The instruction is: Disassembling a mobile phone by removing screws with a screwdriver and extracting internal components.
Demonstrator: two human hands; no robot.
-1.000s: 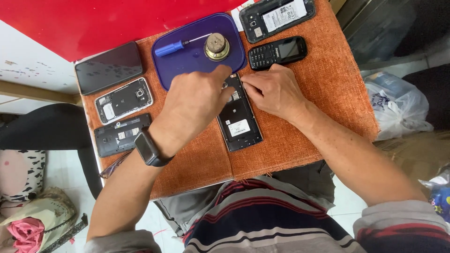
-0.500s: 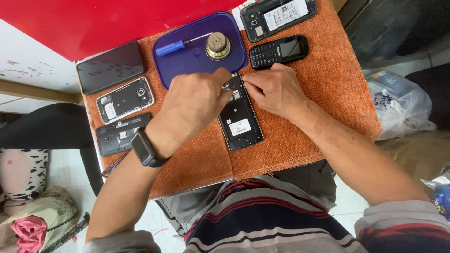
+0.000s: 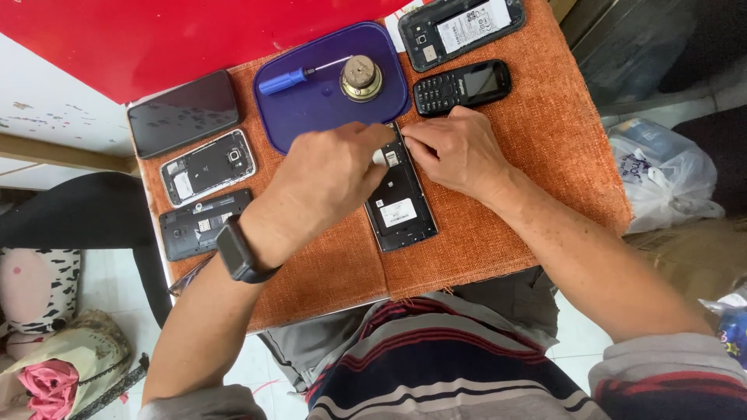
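At nine o'clock on the orange mat point(image 3: 498, 257) lie three handsets: a dark smartphone point(image 3: 184, 113) face up, below it an opened phone back point(image 3: 208, 166) with its camera showing, and lower still a black back shell point(image 3: 204, 224).

Toward twelve o'clock a purple tray point(image 3: 311, 101) holds a blue-handled screwdriver point(image 3: 289, 78) and a small round brass part point(image 3: 361, 78), both where they lay a second ago.

At the centre, the left hand point(image 3: 323, 183), a dark watch point(image 3: 240, 250) on its wrist, is curled, its fingertips pinched at the top end of the open black phone point(image 3: 401, 206); whether they grip a small pale piece there I cannot tell. Compared with a second ago this hand sits a little farther toward nine o'clock, so more of the phone's upper section and a pale spot show between the hands. The phone itself has not shifted.

Just right of it, the right hand point(image 3: 459, 152) presses fingertips on the phone's top edge, steadying it rather than closing around it, much as before.

At one o'clock lie a keypad phone point(image 3: 461, 85) and another opened handset point(image 3: 461, 28); at three o'clock, off the mat, a white plastic bag point(image 3: 661, 175).
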